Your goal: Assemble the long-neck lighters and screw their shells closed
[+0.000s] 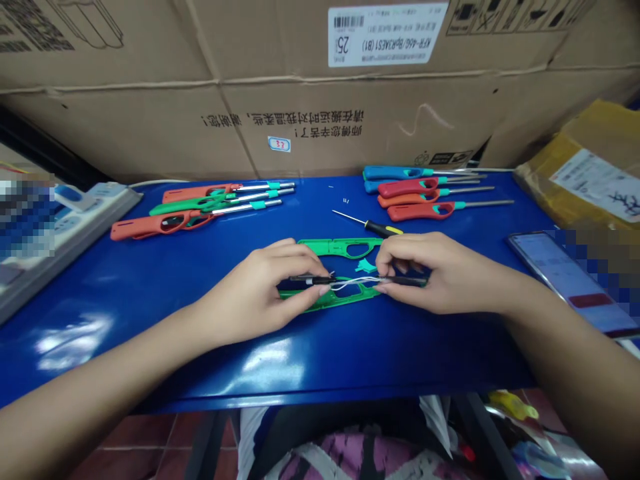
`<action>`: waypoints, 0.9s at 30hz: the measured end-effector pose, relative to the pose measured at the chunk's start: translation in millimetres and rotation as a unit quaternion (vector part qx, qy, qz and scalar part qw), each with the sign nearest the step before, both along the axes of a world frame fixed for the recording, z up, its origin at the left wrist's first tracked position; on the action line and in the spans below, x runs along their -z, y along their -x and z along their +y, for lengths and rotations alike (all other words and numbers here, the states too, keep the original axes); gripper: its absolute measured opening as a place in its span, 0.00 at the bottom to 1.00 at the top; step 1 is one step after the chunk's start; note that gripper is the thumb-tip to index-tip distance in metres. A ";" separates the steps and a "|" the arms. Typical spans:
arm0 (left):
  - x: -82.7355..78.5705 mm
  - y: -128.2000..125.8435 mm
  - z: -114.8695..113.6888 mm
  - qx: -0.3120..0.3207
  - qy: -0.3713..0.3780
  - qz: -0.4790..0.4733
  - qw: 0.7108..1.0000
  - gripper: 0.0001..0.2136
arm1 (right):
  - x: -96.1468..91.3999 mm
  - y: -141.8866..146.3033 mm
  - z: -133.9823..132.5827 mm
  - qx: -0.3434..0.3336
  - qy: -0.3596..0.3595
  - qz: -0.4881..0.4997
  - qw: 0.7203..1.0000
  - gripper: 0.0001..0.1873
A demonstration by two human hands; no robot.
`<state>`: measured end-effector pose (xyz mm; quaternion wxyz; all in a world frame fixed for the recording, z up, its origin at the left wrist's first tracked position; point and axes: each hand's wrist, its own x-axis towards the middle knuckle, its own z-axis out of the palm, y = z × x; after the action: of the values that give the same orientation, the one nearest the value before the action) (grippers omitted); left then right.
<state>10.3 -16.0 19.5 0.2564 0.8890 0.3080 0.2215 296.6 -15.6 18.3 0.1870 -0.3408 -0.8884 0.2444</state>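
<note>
Frame centre | left hand point(260, 287) pinches black rod point(306, 281) | right hand point(440, 273) pinches black tube point(407, 281) | white wire point(350, 284) links both, over green shell half point(340, 300) on blue table point(150, 287) | judged: keep the parts level and the wire slack.

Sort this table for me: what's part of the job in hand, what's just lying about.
Job: black rod with white wires, in left hand and right hand; green shell halves; screwdriver, likely.
Lying about: lighters, phone, power strip, cardboard boxes.
</note>
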 end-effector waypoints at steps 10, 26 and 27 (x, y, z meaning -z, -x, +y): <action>3.9 -14.7 -9.1 -0.140 0.160 -0.030 0.977 0.06 | 6.7 5.4 0.3 0.013 0.075 0.011 0.997 0.04; 19.0 -12.3 -12.2 -0.152 0.240 -0.140 0.949 0.09 | 13.7 9.9 2.4 -0.031 0.008 0.023 0.999 0.03; 19.1 -12.5 -12.1 -0.154 0.237 -0.136 0.950 0.08 | 14.1 9.7 2.2 -0.028 0.016 0.017 0.999 0.02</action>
<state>22.8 -28.0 0.4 0.4617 0.7058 0.4473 0.2976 286.9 -13.4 4.2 0.1893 -0.3151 -0.8901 0.2696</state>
